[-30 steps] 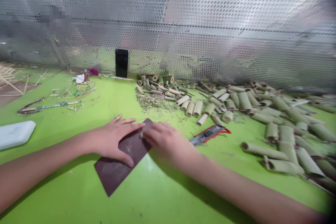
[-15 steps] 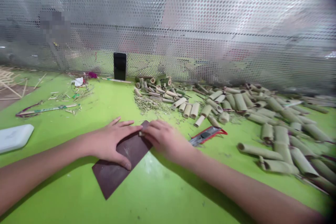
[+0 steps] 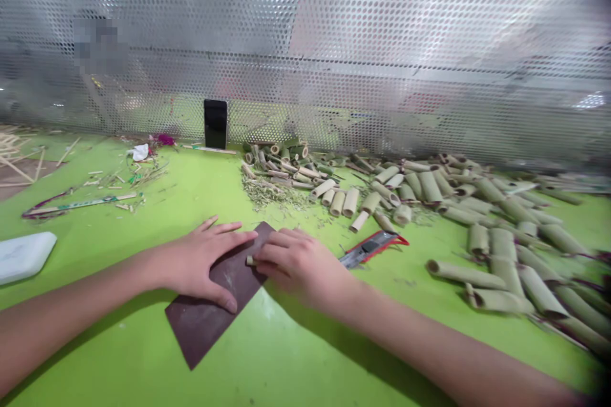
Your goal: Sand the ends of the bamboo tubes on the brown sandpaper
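A dark brown sheet of sandpaper (image 3: 206, 324) lies at a slant on the green table. My left hand (image 3: 200, 267) is spread flat on it, thumb and fingers apart, pressing its left side. Over the sheet's upper right part, my right hand (image 3: 298, 267) is closed around a small bamboo piece (image 3: 251, 261). Only the pale end of that piece shows past my fingertips, against the sandpaper; the rest is hidden in the hand. Just right of my right hand lies a utility knife (image 3: 375, 247) with a red edge.
Many cut bamboo tubes (image 3: 502, 254) are heaped along the right and back. A phone (image 3: 216, 124) leans on the perforated metal screen (image 3: 305, 19). At the left are a white device (image 3: 26, 255), a stick with purple cord (image 3: 86, 205) and scattered scraps.
My right hand has slid a little down the sandpaper, toward me, with the bamboo piece. My left hand stays in place on the sheet. The whole view has shifted slightly.
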The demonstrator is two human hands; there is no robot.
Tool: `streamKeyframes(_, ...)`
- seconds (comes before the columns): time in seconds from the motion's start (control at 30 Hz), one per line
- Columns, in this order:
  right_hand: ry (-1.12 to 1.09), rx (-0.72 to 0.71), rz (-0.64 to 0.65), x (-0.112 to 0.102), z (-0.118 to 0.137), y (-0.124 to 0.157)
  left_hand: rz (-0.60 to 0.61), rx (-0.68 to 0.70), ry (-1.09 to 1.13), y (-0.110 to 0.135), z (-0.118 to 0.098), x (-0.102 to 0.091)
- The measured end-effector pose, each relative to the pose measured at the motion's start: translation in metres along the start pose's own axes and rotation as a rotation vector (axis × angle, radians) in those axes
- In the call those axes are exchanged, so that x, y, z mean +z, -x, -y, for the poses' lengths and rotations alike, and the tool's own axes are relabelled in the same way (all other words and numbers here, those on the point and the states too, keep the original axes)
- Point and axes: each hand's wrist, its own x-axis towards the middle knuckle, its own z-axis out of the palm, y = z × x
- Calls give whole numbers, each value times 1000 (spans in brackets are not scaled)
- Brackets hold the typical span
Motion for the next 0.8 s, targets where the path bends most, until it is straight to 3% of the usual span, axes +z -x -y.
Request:
streamKeyframes(0.13, -26, 41, 2, 3, 9, 0, -10, 12, 5, 0, 0, 1)
streamKeyframes(0.3, -18, -79, 1, 8, 11, 0, -21, 36, 8, 1, 3, 3)
streamKeyframes(0.43, 52, -12, -55, 10, 10, -1, -26, 47, 5, 0, 2, 1)
streamKeyframes(0.57, -20, -165, -17, 14, 14, 1, -1, 48, 9, 2, -1, -1)
streamKeyframes(0.7, 36, -32, -85, 13, 12, 1, -5, 28, -1, 2, -2, -2)
streamKeyframes(0.8, 29, -148, -17, 11, 14, 2, 13, 8, 5, 2, -1, -1)
